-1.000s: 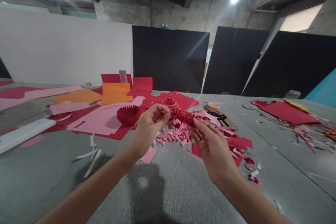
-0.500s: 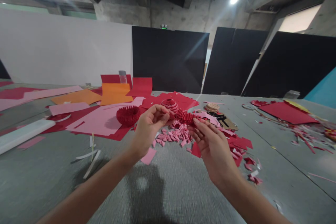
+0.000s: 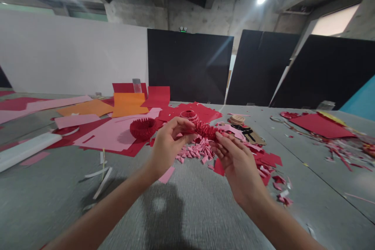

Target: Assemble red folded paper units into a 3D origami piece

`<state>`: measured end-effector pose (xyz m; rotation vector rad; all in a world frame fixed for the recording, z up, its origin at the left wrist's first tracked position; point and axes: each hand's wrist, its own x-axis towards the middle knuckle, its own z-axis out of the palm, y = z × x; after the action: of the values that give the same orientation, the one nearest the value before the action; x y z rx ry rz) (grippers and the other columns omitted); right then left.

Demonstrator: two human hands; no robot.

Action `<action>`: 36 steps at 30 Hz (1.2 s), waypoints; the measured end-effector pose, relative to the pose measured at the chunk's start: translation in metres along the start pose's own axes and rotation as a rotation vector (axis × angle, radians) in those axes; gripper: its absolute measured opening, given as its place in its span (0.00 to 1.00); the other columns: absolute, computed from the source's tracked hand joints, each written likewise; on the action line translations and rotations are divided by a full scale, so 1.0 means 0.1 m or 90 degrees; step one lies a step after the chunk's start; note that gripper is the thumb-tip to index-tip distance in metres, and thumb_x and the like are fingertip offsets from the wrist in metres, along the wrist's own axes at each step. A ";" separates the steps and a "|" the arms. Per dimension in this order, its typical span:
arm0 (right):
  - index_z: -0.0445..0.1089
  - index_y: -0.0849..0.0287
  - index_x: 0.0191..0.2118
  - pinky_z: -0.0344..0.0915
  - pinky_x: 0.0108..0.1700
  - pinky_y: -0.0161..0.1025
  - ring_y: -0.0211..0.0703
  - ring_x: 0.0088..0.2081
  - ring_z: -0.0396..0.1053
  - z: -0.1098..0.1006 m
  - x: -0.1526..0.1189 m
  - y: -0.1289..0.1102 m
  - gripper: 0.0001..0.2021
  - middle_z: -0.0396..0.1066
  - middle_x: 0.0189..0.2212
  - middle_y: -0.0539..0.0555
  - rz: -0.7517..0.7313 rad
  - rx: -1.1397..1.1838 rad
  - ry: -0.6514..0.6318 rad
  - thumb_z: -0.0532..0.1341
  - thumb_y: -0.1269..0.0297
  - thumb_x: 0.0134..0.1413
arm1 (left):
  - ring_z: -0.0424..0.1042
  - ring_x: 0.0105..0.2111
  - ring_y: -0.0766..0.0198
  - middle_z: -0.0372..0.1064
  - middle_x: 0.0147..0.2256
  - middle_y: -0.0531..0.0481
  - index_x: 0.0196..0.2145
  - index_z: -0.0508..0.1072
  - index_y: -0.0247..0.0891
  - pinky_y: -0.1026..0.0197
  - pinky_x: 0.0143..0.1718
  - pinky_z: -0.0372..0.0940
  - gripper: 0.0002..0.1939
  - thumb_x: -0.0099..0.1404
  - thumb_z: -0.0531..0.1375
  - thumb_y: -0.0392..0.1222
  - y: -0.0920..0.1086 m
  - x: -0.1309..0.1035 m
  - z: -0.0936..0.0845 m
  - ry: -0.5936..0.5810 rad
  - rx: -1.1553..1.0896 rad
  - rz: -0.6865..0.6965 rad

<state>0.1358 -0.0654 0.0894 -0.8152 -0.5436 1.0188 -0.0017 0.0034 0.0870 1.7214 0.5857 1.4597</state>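
Hands up w/ our red folded-paper chain [image 3: 205, 129]: left hand [image 3: 168, 146] pinches its left end, right hand [image 3: 237, 162] fingers grip the right; pink scraps [image 3: 195, 151] on counter [image 3: 181, 203] just beyond.

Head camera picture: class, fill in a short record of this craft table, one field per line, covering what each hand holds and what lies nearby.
Left hand: pinches one end of the red folded-paper chain
Right hand: holds the chain's other end, palm up
Chain: held above the table, stretched between both hands
Below the hands: pile of small pink folded pieces
Left of the hands: red folded-paper ring on a pink sheet
Farther back: orange sheet
Surface: grey table, strewn with red scraps
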 end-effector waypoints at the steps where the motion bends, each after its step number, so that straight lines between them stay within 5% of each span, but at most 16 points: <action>1: 0.72 0.59 0.30 0.68 0.39 0.36 0.38 0.32 0.72 0.00 0.00 0.00 0.13 0.72 0.30 0.50 -0.003 -0.002 -0.002 0.72 0.64 0.35 | 0.71 0.36 0.64 0.69 0.33 0.52 0.33 0.70 0.39 0.64 0.37 0.69 0.08 0.54 0.65 0.35 0.00 0.00 0.00 0.001 0.015 0.012; 11: 0.73 0.59 0.31 0.66 0.38 0.34 0.35 0.32 0.70 0.00 -0.01 -0.02 0.12 0.71 0.32 0.49 -0.018 -0.020 -0.002 0.71 0.63 0.36 | 0.70 0.36 0.65 0.68 0.33 0.53 0.43 0.71 0.42 0.62 0.40 0.69 0.18 0.54 0.66 0.35 -0.01 -0.03 0.01 -0.013 0.038 0.050; 21: 0.73 0.59 0.33 0.67 0.38 0.33 0.35 0.32 0.70 -0.03 0.00 -0.05 0.13 0.71 0.33 0.50 -0.018 -0.023 0.001 0.71 0.63 0.37 | 0.71 0.41 0.60 0.69 0.40 0.49 0.42 0.74 0.42 0.56 0.46 0.69 0.13 0.56 0.64 0.38 -0.02 -0.02 -0.01 0.008 0.084 0.087; 36: 0.73 0.58 0.32 0.66 0.37 0.34 0.35 0.31 0.68 -0.03 0.01 -0.06 0.12 0.70 0.33 0.50 -0.033 -0.022 0.006 0.71 0.63 0.37 | 0.73 0.34 0.62 0.72 0.31 0.52 0.31 0.72 0.39 0.61 0.37 0.70 0.11 0.48 0.68 0.34 0.01 -0.02 0.00 0.053 0.055 0.031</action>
<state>0.1419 -0.0668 0.0927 -0.8315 -0.5725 0.9607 -0.0023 0.0017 0.0868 1.7591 0.6647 1.5673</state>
